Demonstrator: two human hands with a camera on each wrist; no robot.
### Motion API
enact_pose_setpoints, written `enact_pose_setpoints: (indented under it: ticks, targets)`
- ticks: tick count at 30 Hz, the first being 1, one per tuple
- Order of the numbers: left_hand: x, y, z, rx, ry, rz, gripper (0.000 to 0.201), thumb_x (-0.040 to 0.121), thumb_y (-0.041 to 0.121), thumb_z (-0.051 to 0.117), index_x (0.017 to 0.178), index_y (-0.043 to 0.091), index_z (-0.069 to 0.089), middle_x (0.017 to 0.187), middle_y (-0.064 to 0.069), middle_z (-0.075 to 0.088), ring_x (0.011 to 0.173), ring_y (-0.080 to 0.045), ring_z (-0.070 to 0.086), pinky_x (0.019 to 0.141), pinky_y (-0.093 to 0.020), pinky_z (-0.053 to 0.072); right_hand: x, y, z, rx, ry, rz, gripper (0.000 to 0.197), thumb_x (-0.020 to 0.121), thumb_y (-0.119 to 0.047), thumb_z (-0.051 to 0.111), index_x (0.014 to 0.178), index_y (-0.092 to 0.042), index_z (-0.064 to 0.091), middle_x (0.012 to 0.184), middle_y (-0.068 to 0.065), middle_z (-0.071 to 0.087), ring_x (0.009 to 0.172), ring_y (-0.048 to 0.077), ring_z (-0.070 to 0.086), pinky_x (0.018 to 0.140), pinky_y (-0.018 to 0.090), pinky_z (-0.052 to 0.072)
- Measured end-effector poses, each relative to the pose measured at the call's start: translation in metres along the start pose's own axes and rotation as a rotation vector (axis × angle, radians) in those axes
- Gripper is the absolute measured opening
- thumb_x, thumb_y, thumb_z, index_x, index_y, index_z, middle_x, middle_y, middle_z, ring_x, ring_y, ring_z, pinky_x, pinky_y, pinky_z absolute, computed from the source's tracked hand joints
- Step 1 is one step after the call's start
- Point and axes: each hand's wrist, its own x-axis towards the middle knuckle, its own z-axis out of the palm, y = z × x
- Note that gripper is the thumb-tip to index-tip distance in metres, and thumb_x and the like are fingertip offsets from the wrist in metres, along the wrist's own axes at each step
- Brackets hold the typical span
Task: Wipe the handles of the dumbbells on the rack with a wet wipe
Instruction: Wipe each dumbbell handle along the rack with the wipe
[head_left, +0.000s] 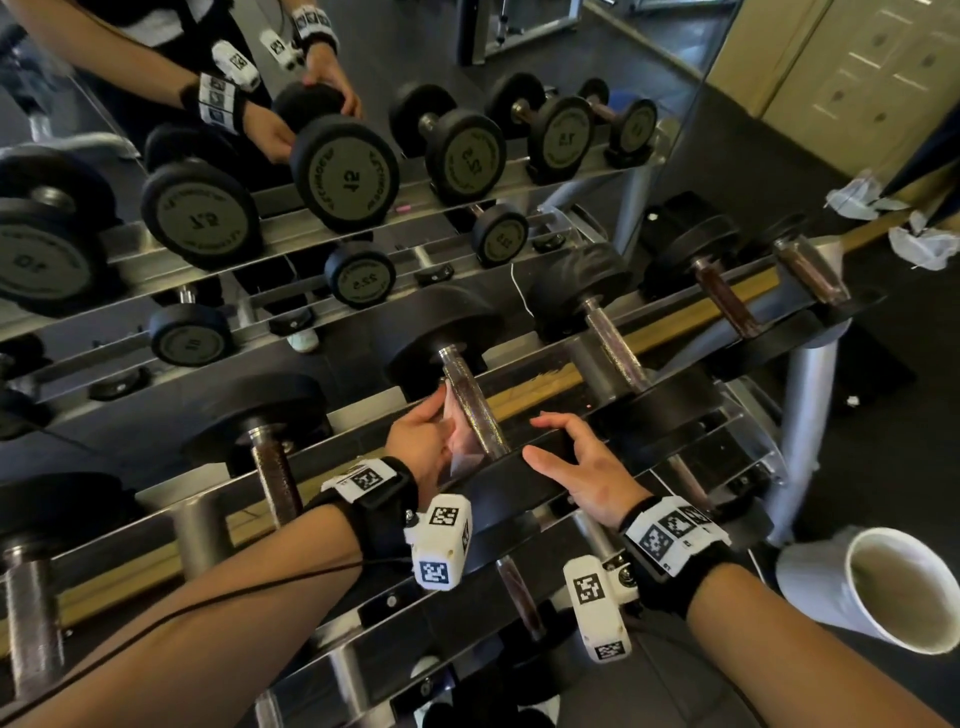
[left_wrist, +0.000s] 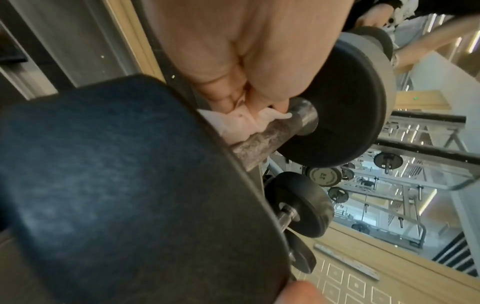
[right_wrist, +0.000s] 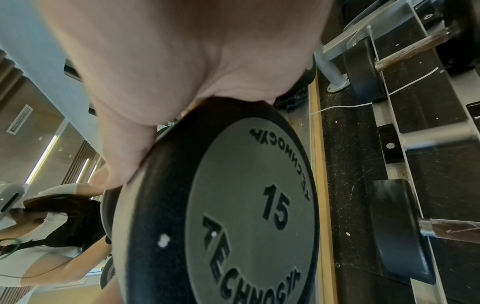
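Looking down from the head camera, we see our left hand (head_left: 423, 441) pinching a pale wet wipe (head_left: 460, 431) against the left side of a knurled metal handle (head_left: 475, 410). That handle belongs to the 15 dumbbell (head_left: 441, 332) lying across the top tier of the rack (head_left: 550, 374), its far head toward the mirror (head_left: 218, 156). Our right hand (head_left: 576, 465) lies on the near head of the same dumbbell, fingers spread and only lightly bent, gripping nothing. A white cup (head_left: 883, 587) stands on the floor to the right, and crumpled wipes (head_left: 919, 244) lie further off.

From the left wrist we see our fingers (left_wrist: 221, 82) curled down onto the wipe (left_wrist: 233, 123), which is bunched between them and the handle (left_wrist: 267, 137), close to the collar of the far head (left_wrist: 342, 107). The near head (left_wrist: 116, 185) fills the lower left, blurred.

From the right wrist, our palm (right_wrist: 182, 61) rests over the rim of the grey end plate marked 15 (right_wrist: 249, 205); the fingertips are out of sight beyond the rim, so we cannot tell from here how far they bend. Neighbouring dumbbells (right_wrist: 400, 230) sit on the rack (right_wrist: 420, 142) to the right.
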Motion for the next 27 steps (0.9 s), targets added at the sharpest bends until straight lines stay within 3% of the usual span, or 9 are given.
enact_pose_setpoints:
  ticks: [5, 8, 10, 13, 15, 17, 20, 23, 27]
  targets:
    - [-0.007, -0.012, -0.009, 0.016, -0.074, -0.069, 0.050, 0.095, -0.017, 0.043, 0.133, 0.011, 0.061, 0.125, -0.018, 0.066, 0.107, -0.027, 0.067, 0.075, -0.031, 0.060, -0.004, -0.006, 0.001, -0.019, 0.009, 0.011, 0.060, 0.072, -0.053, 0.072, 0.124, -0.033, 0.052, 0.132, 0.002, 0.050, 0.115, 0.021, 0.057, 0.098, 0.045, 0.052]
    - [-0.004, -0.004, -0.022, 0.032, -0.129, -0.121, 0.051, 0.094, -0.017, 0.040, 0.131, 0.012, 0.062, 0.115, -0.016, 0.071, 0.094, -0.026, 0.072, 0.067, -0.031, 0.059, -0.004, -0.007, 0.002, 0.001, 0.011, 0.022, 0.049, 0.081, -0.042, 0.073, 0.125, -0.031, 0.052, 0.132, 0.002, 0.050, 0.115, 0.022, 0.058, 0.098, 0.045, 0.052]
    - [0.004, 0.006, -0.025, 0.034, -0.127, -0.094, 0.053, 0.095, -0.016, 0.037, 0.137, 0.010, 0.056, 0.118, -0.016, 0.068, 0.092, -0.024, 0.071, 0.069, -0.031, 0.058, -0.004, -0.006, 0.001, 0.008, 0.010, 0.022, 0.048, 0.082, -0.040, 0.073, 0.124, -0.032, 0.052, 0.132, 0.002, 0.050, 0.114, 0.021, 0.059, 0.098, 0.044, 0.053]
    - [0.015, 0.022, -0.018, 0.000, -0.037, -0.002, 0.053, 0.097, -0.016, 0.034, 0.141, 0.010, 0.050, 0.095, -0.011, 0.064, 0.061, -0.013, 0.068, 0.049, -0.022, 0.054, -0.004, -0.006, 0.001, 0.003, 0.005, 0.016, 0.047, 0.082, -0.041, 0.073, 0.123, -0.034, 0.052, 0.130, 0.000, 0.051, 0.112, 0.018, 0.060, 0.096, 0.041, 0.054]
    - [0.021, 0.024, -0.012, -0.020, -0.011, 0.046, 0.050, 0.097, -0.015, 0.039, 0.136, 0.012, 0.054, 0.085, -0.007, 0.063, 0.053, -0.011, 0.065, 0.044, -0.020, 0.051, -0.004, -0.006, 0.001, -0.003, 0.003, 0.015, 0.046, 0.082, -0.042, 0.073, 0.122, -0.036, 0.052, 0.129, -0.001, 0.052, 0.111, 0.017, 0.060, 0.096, 0.040, 0.055]
    - [0.023, 0.019, -0.006, -0.003, -0.013, 0.099, 0.038, 0.098, -0.009, 0.047, 0.127, 0.010, 0.062, 0.086, -0.007, 0.067, 0.058, -0.012, 0.068, 0.052, -0.022, 0.055, -0.004, -0.006, 0.001, 0.003, 0.008, 0.014, 0.046, 0.082, -0.042, 0.074, 0.122, -0.036, 0.052, 0.129, 0.000, 0.053, 0.111, 0.018, 0.060, 0.096, 0.041, 0.055]
    - [0.019, 0.007, -0.005, 0.143, -0.023, 0.162, 0.028, 0.096, 0.000, 0.057, 0.120, 0.010, 0.069, 0.103, -0.009, 0.072, 0.094, -0.023, 0.069, 0.090, -0.035, 0.055, -0.003, -0.006, 0.002, 0.006, 0.012, 0.015, 0.046, 0.082, -0.042, 0.074, 0.122, -0.035, 0.053, 0.129, 0.002, 0.053, 0.112, 0.021, 0.061, 0.095, 0.043, 0.055]
    - [0.008, -0.004, -0.010, 0.273, -0.080, 0.148, 0.030, 0.096, 0.002, 0.058, 0.118, 0.017, 0.072, 0.106, -0.007, 0.075, 0.105, -0.026, 0.069, 0.092, -0.035, 0.054, -0.003, -0.007, 0.002, -0.012, 0.016, 0.013, 0.047, 0.082, -0.042, 0.073, 0.123, -0.034, 0.053, 0.132, 0.003, 0.050, 0.114, 0.025, 0.059, 0.096, 0.047, 0.054]
    - [-0.004, -0.005, -0.014, 0.301, -0.163, 0.050, 0.036, 0.095, -0.009, 0.052, 0.126, 0.003, 0.065, 0.115, -0.015, 0.071, 0.106, -0.027, 0.067, 0.103, -0.042, 0.050, -0.006, -0.010, 0.001, -0.021, 0.008, 0.027, 0.048, 0.081, -0.044, 0.072, 0.123, -0.034, 0.052, 0.132, 0.004, 0.051, 0.113, 0.026, 0.060, 0.095, 0.047, 0.054]
